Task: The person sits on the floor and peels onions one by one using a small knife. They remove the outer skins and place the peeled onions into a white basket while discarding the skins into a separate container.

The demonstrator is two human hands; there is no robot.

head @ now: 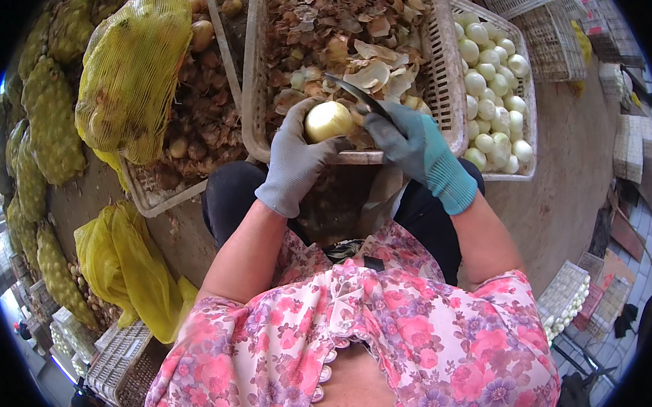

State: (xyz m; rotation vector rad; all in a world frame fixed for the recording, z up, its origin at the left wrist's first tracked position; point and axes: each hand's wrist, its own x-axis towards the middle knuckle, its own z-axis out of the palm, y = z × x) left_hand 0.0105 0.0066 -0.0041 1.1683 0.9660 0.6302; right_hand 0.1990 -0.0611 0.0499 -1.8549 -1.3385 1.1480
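My left hand (pixel 301 155), in a grey glove, holds a pale yellow onion (pixel 328 122) over the near edge of a plastic crate (pixel 254 89) full of brown onion skins (pixel 336 16). Gripped in my right hand (pixel 404 144), in a teal and grey glove, is a knife (pixel 359 93) with a dark curved blade. The blade points up and left, just above and right of the onion. The right fingertips are close to the onion's right side; whether they touch it is unclear. The knife's handle is mostly hidden by the glove.
Right of the skins stands a white crate (pixel 533 131) of peeled onions (pixel 498 85). On the left, a yellow mesh sack of onions (pixel 134 72) rests on a crate (pixel 154 205) with skins and unpeeled onions. An empty-looking mesh sack (pixel 129 265) lies near my left side. More filled sacks (pixel 51 123) line the far left.
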